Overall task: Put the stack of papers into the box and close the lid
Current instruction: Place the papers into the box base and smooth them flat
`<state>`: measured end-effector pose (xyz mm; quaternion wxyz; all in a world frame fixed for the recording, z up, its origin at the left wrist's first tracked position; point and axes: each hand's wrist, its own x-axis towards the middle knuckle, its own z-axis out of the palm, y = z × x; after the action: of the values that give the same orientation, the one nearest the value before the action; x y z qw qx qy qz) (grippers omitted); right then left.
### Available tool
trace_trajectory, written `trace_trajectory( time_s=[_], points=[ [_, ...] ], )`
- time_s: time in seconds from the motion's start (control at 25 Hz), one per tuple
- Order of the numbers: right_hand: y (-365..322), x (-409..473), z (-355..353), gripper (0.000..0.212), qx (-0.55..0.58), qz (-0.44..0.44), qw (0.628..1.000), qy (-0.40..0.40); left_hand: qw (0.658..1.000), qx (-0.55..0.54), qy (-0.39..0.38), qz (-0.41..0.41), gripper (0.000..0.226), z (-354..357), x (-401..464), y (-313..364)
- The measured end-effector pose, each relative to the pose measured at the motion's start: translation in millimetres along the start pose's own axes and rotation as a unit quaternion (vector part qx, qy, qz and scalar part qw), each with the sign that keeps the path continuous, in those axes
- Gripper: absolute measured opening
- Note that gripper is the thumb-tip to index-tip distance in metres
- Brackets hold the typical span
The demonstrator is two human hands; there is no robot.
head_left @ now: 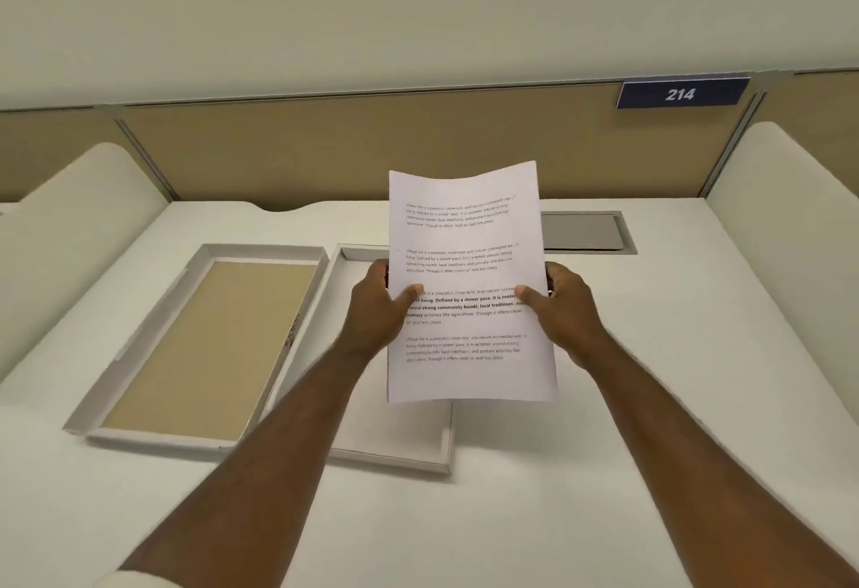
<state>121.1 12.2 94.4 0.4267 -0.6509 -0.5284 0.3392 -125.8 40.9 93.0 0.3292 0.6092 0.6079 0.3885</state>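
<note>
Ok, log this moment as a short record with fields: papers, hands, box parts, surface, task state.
papers: white printed paper stack, held up above the desk, top edge curling
left hand: left hand, grip on the stack's left edge, thumb on the front
right hand: right hand, grip on the stack's right edge
box tray: shallow white cardboard tray, open, partly hidden behind the stack
lid: white cardboard lid with tan inside, lying inside-up left of the tray
surface: white desk
task state: papers not yet in, lid off
</note>
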Motion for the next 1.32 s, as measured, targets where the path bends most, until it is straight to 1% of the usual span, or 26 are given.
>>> trace_trajectory(
  time_s=[0.16, 0.28, 0.52, 0.76, 1.0, 1.12, 1.32],
  points=[
    [-15.4, -0.5, 64.3, 0.029, 0.015, 0.058, 0.998, -0.026, 0.998, 0.043, -0.017, -0.034, 0.040, -48.7, 13.4, -37.9],
    [-17.3, -3.2, 109.8, 0.029, 0.026, 0.116, 0.992, -0.038, 0.995, 0.073, -0.048, -0.052, 0.039, -76.2, 24.2, -70.5],
    [-6.5, -10.6, 168.2, 0.032, 0.000, 0.188, 0.982, -0.030, 0.985, 0.091, -0.126, -0.080, 0.041, -95.9, 45.1, -123.8],
    [-0.5, -9.2, 190.1, 0.035, -0.005, 0.228, 0.973, -0.021, 0.976, 0.106, -0.167, -0.094, 0.042, -93.7, 58.2, -146.0],
    [6.5, -7.0, 202.0, 0.030, -0.023, 0.249, 0.968, -0.012, 0.967, 0.121, -0.196, -0.107, 0.043, -90.9, 61.0, -154.8],
    [8.2, -6.9, 205.8, 0.027, -0.035, 0.252, 0.967, -0.011, 0.963, 0.128, -0.203, -0.124, 0.042, -87.9, 61.0, -158.8],
    [9.9, -4.5, 209.5, 0.028, -0.076, 0.250, 0.965, -0.011, 0.955, 0.160, -0.204, -0.143, 0.044, -79.8, 58.4, -158.4]
  ],
)
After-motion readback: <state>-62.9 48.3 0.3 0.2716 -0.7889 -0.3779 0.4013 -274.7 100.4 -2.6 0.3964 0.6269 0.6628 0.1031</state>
